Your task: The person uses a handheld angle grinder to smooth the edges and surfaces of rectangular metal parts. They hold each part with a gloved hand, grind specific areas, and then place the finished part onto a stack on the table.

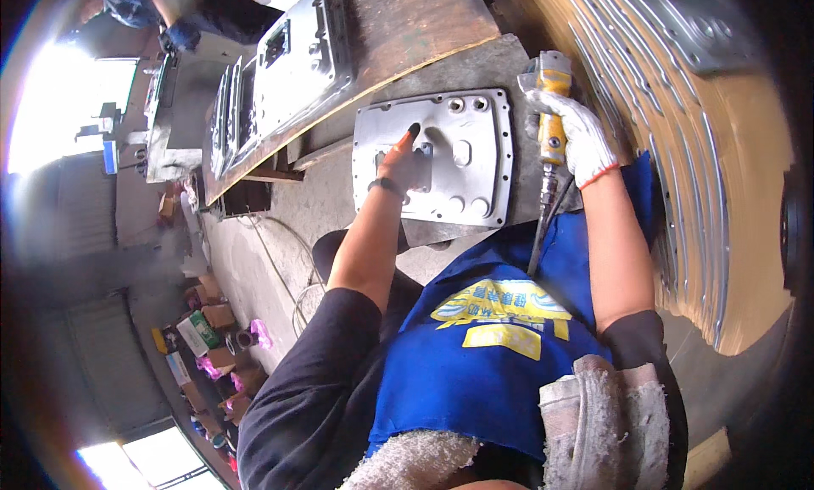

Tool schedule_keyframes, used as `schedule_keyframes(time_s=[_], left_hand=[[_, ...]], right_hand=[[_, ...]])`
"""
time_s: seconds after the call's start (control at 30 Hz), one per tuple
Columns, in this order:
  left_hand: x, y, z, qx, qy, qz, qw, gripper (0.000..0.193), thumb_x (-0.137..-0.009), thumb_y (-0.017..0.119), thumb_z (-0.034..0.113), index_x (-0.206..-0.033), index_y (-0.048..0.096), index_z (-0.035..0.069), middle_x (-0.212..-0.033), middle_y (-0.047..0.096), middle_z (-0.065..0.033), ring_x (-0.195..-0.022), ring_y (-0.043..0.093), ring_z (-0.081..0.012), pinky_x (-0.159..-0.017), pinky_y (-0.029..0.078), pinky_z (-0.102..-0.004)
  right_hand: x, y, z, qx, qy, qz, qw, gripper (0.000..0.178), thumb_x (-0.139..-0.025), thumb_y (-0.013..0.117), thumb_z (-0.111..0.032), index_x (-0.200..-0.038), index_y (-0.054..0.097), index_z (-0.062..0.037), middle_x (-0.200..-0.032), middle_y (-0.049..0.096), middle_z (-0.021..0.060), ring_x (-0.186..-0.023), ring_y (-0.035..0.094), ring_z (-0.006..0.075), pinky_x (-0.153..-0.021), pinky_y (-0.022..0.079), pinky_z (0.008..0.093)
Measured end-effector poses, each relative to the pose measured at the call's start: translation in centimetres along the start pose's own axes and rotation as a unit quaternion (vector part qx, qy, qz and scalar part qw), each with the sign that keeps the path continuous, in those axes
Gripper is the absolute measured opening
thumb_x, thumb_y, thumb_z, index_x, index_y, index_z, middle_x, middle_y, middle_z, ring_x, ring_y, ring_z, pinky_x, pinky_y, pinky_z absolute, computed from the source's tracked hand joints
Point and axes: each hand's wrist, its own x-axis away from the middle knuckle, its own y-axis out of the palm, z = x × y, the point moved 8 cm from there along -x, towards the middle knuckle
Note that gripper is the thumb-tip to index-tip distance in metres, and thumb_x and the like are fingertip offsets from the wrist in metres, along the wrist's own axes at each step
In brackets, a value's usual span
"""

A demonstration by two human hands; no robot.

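A grey metal pan-shaped cover [441,197], with raised round bosses and holes around its rim, lies on the work surface in front of me. My left hand [397,161] is over its left middle part, the fingers closed, with orange and a black tip showing at the upper end. What those fingers hold, if anything, I cannot make out. To the right of the cover, my right hand [577,132] wears a white knitted glove with a red cuff edge. It is wrapped around a yellow air tool [553,142], whose metal fitting and hose run down toward my blue apron.
Several ribbed metal panels [670,151] stand close along my right side, by tan sheets. More silver covers [297,58] rest on a wooden bench [407,19] at the upper left. Beyond it is another person's dark sleeve [220,11]. Boxes [199,333] and hoses lie on the left floor.
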Motion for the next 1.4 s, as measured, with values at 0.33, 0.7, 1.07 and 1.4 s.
schedule_keyframes(time_s=[0.33,0.7,1.07,1.4], left_hand=[[5.6,-5.6,-4.0,0.063,0.182,-0.004,0.981,0.044,-0.084,0.058,0.048,-0.095,0.062,0.006,-0.074,0.060,-0.0042,-0.062,0.056,-0.0153,-0.057,0.046,-0.0275],[20.6,-12.0,1.4,0.282,0.416,-0.170,0.848,0.040,-0.088,0.053,0.030,-0.113,0.053,-0.001,-0.097,0.063,-0.0143,-0.082,0.062,-0.0231,-0.073,0.053,-0.0362],[11.9,-19.5,27.2,-0.838,0.285,0.447,0.132,0.040,-0.079,0.051,0.011,-0.117,0.046,0.001,-0.104,0.058,-0.0121,-0.093,0.057,-0.0240,-0.069,0.048,-0.0344],[0.7,-20.6,40.5,-0.632,0.308,0.428,0.568,0.041,-0.087,0.042,0.038,-0.091,0.065,0.005,-0.093,0.063,-0.0189,-0.089,0.061,-0.0315,-0.074,0.047,-0.0405]], right_hand=[[0.6,-0.2,-0.2,-0.009,0.053,0.005,0.999,0.032,-0.075,0.071,-0.023,-0.102,0.062,-0.0072,-0.073,0.059,0.0016,-0.056,0.055,0.0113,-0.051,0.047,0.0248],[0.3,0.2,1.9,-0.033,0.077,-0.010,0.996,0.026,-0.074,0.073,-0.022,-0.094,0.060,-0.0098,-0.068,0.057,0.0007,-0.050,0.054,0.0137,-0.046,0.045,0.0259],[0.1,0.2,2.1,0.057,0.134,0.061,0.987,0.035,-0.068,0.078,-0.019,-0.094,0.057,-0.0076,-0.069,0.058,0.0035,-0.052,0.056,0.0163,-0.046,0.046,0.0275],[-0.9,-1.8,2.2,0.045,0.132,0.068,0.988,0.035,-0.070,0.074,-0.012,-0.099,0.055,-0.0054,-0.072,0.060,0.0050,-0.055,0.058,0.0157,-0.050,0.048,0.0266]])
